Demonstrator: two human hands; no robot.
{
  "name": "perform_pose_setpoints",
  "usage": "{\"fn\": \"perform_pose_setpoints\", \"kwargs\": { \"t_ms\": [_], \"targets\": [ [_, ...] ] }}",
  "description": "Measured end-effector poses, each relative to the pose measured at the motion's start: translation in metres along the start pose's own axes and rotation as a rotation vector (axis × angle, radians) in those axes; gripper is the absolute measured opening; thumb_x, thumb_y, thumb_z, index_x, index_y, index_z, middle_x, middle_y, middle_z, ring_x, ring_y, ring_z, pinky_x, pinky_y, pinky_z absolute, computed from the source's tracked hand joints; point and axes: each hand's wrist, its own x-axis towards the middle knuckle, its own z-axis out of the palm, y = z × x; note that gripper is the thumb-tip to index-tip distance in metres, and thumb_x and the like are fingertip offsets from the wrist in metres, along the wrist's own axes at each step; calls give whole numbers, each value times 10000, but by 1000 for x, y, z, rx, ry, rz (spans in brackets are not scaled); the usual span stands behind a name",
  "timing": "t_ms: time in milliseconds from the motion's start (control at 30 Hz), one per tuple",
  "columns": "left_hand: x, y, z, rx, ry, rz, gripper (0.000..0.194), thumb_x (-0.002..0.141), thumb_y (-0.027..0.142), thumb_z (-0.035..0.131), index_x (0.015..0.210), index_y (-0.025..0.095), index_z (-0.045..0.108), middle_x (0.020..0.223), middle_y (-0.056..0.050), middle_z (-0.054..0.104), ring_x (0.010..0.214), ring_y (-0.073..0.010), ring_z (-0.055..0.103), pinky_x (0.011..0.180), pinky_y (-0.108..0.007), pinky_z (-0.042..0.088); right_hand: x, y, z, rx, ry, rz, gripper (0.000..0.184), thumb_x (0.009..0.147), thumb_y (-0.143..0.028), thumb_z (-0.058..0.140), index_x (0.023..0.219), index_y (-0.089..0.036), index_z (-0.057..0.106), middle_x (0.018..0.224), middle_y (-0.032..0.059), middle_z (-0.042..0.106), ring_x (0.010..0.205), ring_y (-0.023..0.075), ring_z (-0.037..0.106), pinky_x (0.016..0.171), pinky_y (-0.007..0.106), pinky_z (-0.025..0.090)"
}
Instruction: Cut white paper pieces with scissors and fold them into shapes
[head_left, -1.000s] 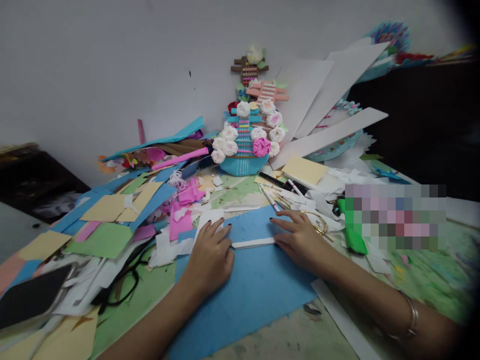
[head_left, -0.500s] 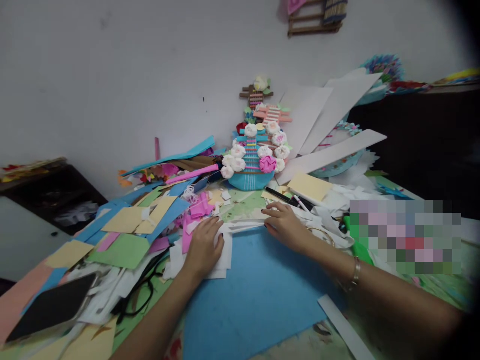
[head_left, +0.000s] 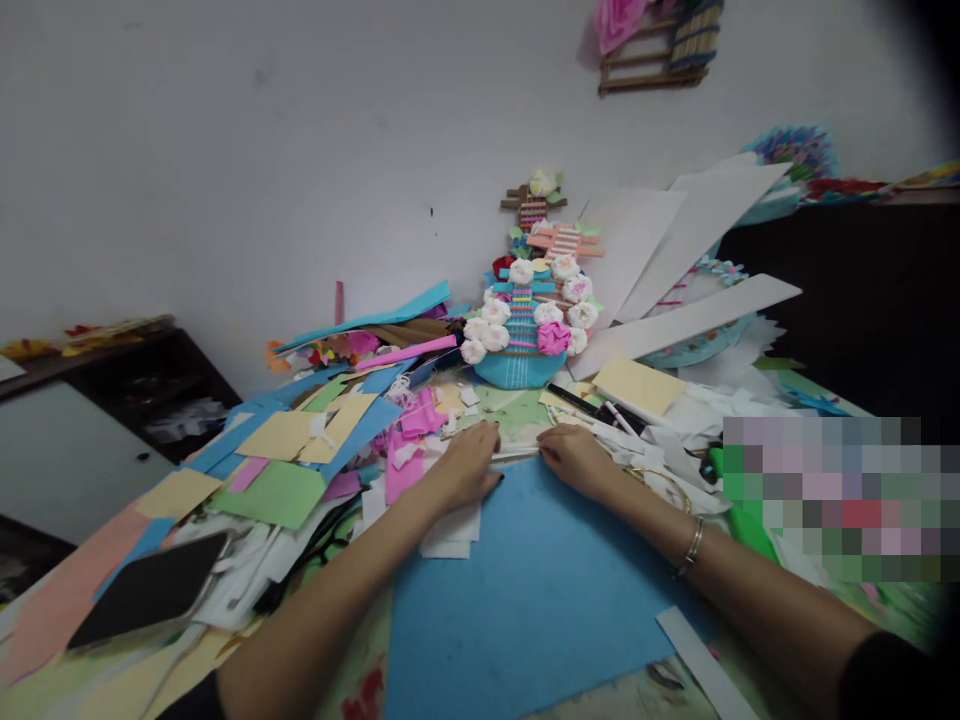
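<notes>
A folded strip of white paper [head_left: 517, 453] lies across the far edge of a blue sheet [head_left: 525, 590]. My left hand [head_left: 463, 468] is closed over the strip's left end, its thumb resting near the blue sheet. At the other end, my right hand [head_left: 579, 462] has its fingers curled down and pinched on the same strip. The fingertips of both hands partly hide it. Under my left wrist lie several small white paper pieces [head_left: 450, 535], overlapping the blue sheet's left side.
A blue craft piece [head_left: 517, 370] with white and pink paper flowers stands against the wall. Coloured paper scraps [head_left: 274, 495] and a phone [head_left: 154, 590] crowd the left. Black pens [head_left: 577, 402], a yellow pad [head_left: 637, 385] and white scraps lie to the right, a white strip [head_left: 701, 660] nearer me.
The view has shifted, so the scene sits further right and slightly lower. My hands have come closer together along the white strip, and my right fingers have curled in.
</notes>
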Motion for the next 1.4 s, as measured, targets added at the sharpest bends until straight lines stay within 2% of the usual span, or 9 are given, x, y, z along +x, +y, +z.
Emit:
{"fn": "perform_pose_setpoints", "kwargs": {
  "t_ms": [167, 300, 500, 733, 867, 1067, 1267, 1400],
  "targets": [
    [24, -12, 19, -68, -32, 70, 130, 758, 131, 551, 878, 172, 521, 912, -87, 610, 915, -240, 556, 836, -372, 432, 0, 2, -5, 134, 22, 71, 212, 749, -57, 532, 729, -155, 718, 855, 94, 733, 844, 201, 662, 800, 270, 459],
    [28, -8, 16, -186, -7, 92, 89, 760, 106, 531, 815, 175, 541, 817, -54, 620, 824, -206, 574, 785, -324, 428, -3, 6, -20, 275, 34, 134, 203, 706, -68, 560, 750, -160, 735, 845, 72, 743, 801, 205, 675, 776, 277, 479],
    [9, 21, -4, -425, 52, 42, 133, 772, 175, 573, 902, 179, 543, 886, -28, 640, 806, -168, 599, 741, -273, 448, -21, 10, -36, 566, -50, 240, 177, 690, -155, 591, 772, -126, 746, 680, 51, 725, 631, 169, 655, 586, 232, 486],
    [-25, 40, 13, -641, 7, -61, 230, 769, 178, 588, 997, 156, 575, 963, -50, 654, 883, -173, 620, 755, -262, 471, -59, -3, -34, 766, -167, 294, 165, 694, -187, 580, 758, -127, 720, 656, 32, 699, 585, 133, 617, 555, 212, 468],
    [-35, 41, 18, -641, -36, -131, 154, 779, 174, 587, 921, 160, 645, 873, -31, 680, 802, -165, 621, 710, -258, 458, -70, -7, -30, 793, -190, 295, 160, 730, -233, 608, 795, -135, 715, 703, 39, 700, 633, 140, 622, 593, 226, 470],
    [-39, 40, 18, -615, -6, -83, 123, 783, 146, 582, 883, 162, 653, 849, -24, 682, 779, -148, 624, 707, -246, 464, -76, -14, -33, 717, -207, 235, 225, 673, -263, 740, 877, -170, 720, 829, 36, 712, 697, 146, 605, 653, 244, 455],
    [-40, 40, 15, -507, 52, -29, 265, 729, 101, 608, 984, 169, 635, 893, -37, 668, 773, -146, 604, 710, -259, 467, -78, -19, -35, 550, -203, 221, 142, 735, -177, 669, 868, -179, 718, 766, 20, 703, 675, 138, 602, 631, 237, 430],
    [-41, 35, 9, -556, -1, 19, 243, 743, 153, 614, 985, 161, 627, 973, -65, 664, 864, -165, 609, 717, -265, 487, -78, -20, -34, 537, -191, 188, 86, 755, -160, 643, 819, -170, 699, 704, 9, 683, 637, 125, 590, 607, 223, 424]
  ]
}}
